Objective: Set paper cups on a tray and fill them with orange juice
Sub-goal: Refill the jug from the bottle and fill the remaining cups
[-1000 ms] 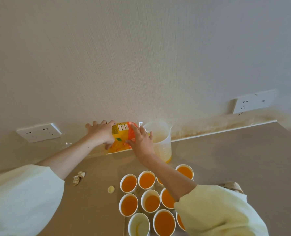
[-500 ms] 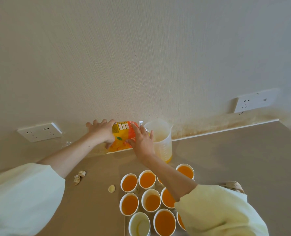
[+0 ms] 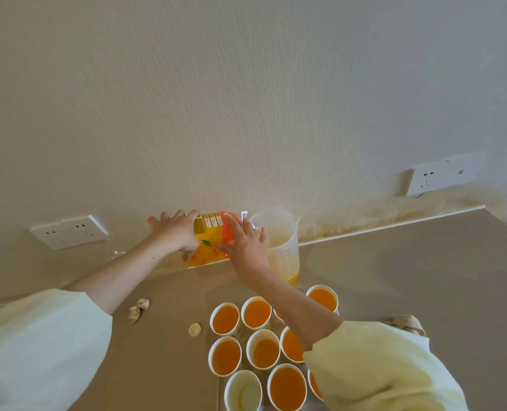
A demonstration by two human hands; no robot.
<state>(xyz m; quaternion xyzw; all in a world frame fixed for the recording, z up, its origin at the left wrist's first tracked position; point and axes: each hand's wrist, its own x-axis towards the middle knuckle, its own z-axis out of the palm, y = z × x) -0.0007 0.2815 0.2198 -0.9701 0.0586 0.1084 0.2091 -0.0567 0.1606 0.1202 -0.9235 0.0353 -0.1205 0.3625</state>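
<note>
As I judge it, the step is tipping the juice carton (image 3: 209, 243) into the measuring jug (image 3: 283, 253) to get enough for the last cup. My left hand (image 3: 175, 232) grasps the carton's left end, fingers curled over its top edge. I would raise that end slowly so the flow does not gulp. The carton lies tilted on its side by the wall, its white spout at the right end, just beside the jug's rim; I cannot tell whether juice is running. My right hand (image 3: 246, 247) lies flat on the carton's right face, fingers fairly straight and spread, pressing rather than clasping. It should only steady the spout end, because squeezed card would likely buckle and spurt. The jug stands right of the carton, seemingly touching it. It is tapered translucent plastic with printed marks, a pour lip and a thin orange pool at its base. Below and left of the carton, crumpled pale scraps (image 3: 138, 310) and a small round yellowish disc (image 3: 194, 329) lie on the matt beige worktop (image 3: 394, 277). The carton itself is glossy printed card, orange and yellow. Below and right of it stand white paper cups (image 3: 225, 318), round-rimmed and packed close, holding juice. One empty cup (image 3: 242, 391) is pale inside. Only a faint edge of the tray (image 3: 218, 394) shows.
</note>
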